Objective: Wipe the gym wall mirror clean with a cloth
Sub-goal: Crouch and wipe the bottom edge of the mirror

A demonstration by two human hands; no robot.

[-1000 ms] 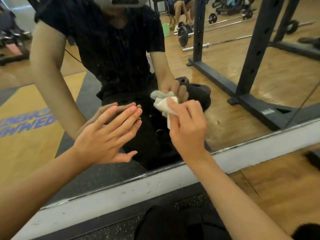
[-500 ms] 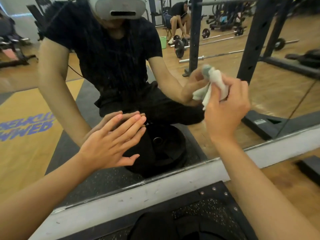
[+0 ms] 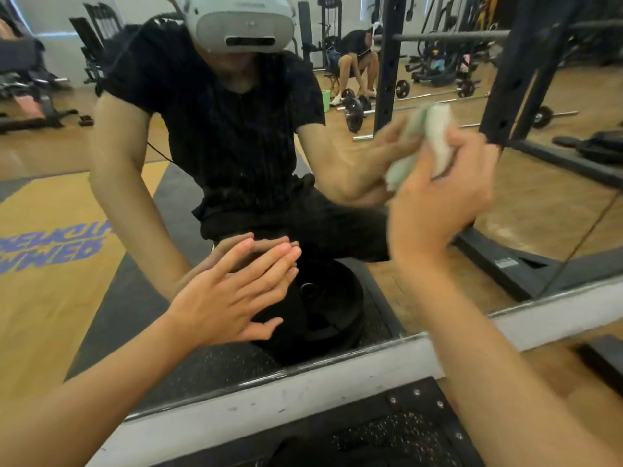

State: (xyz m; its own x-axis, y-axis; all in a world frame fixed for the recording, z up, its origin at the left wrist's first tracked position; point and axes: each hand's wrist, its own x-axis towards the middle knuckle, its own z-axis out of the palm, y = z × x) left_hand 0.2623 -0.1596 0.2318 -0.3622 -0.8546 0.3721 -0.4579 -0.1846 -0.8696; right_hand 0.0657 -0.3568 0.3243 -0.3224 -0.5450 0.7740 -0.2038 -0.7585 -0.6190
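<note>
Currently, a bunched pale cloth (image 3: 438, 138) is gripped by the curled right hand (image 3: 438, 203) and pressed against the mirror (image 3: 546, 214), well above its bottom edge. Left hand (image 3: 229, 298) is laid flat, fingers straight, lower on the mirror.

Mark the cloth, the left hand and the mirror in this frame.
cloth (image 3: 440, 143): head view, white fold at its top.
left hand (image 3: 229, 294): head view, back of the hand.
mirror (image 3: 556, 214): head view, bare glass at right.

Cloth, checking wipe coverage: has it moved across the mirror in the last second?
Yes. The cloth in the right hand has risen farther above the mirror's lower frame and gone right, toward the reflected rack upright.
</note>
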